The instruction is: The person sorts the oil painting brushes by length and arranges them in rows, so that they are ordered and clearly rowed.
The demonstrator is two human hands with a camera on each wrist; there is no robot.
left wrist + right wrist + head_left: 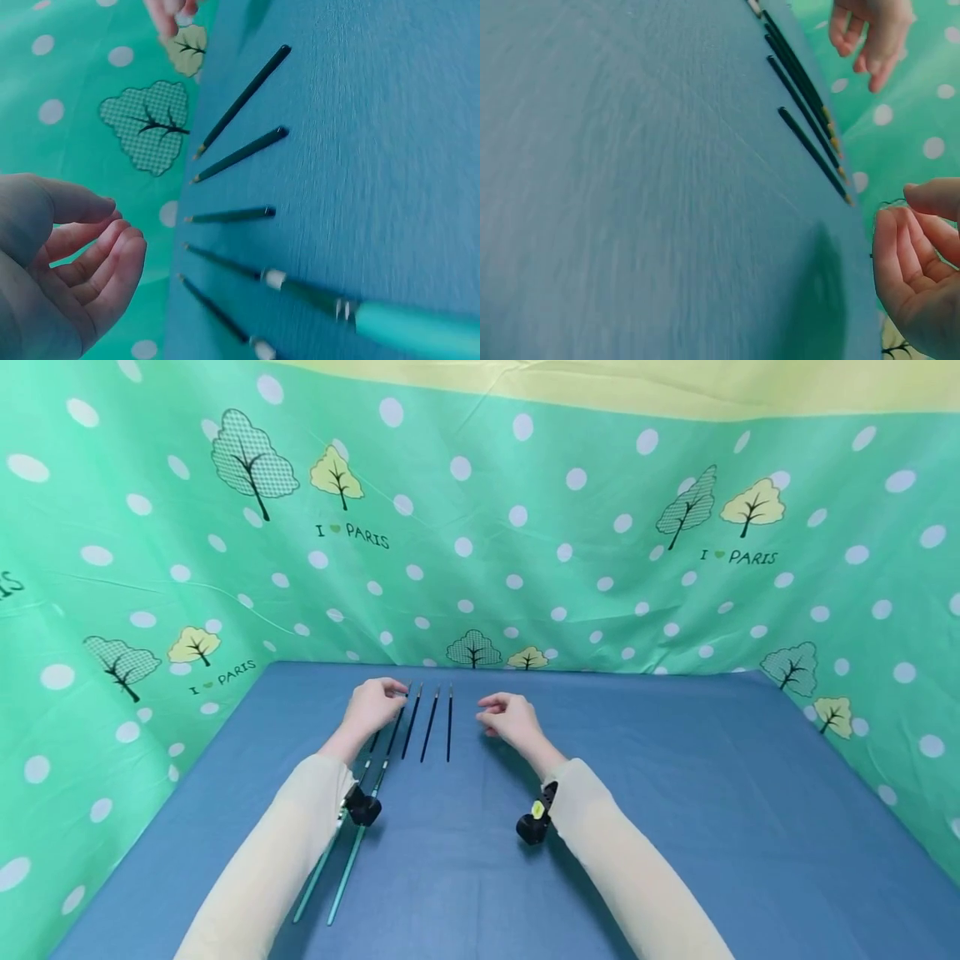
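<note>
My left hand hovers over the upper parts of two long teal-and-black rods that look like paintbrushes. In the left wrist view, its thumb and fingers are loosely curled, with nothing visible between them. To its right lie three thin black paintbrushes with pale, pointed tips facing the far edge. Right of the rightmost black paintbrush, my right hand is held above the table, fingers loosely bent and holding nothing visible. My left forearm partly hides the teal-and-black rods. Whether each is one piece or two end to end, I cannot tell.
A blue cloth covers the table. Behind and beside it hangs a green curtain with white dots and printed trees, meeting the table's far edge close beyond the brush tips. Black wrist cameras sit on both sleeves.
</note>
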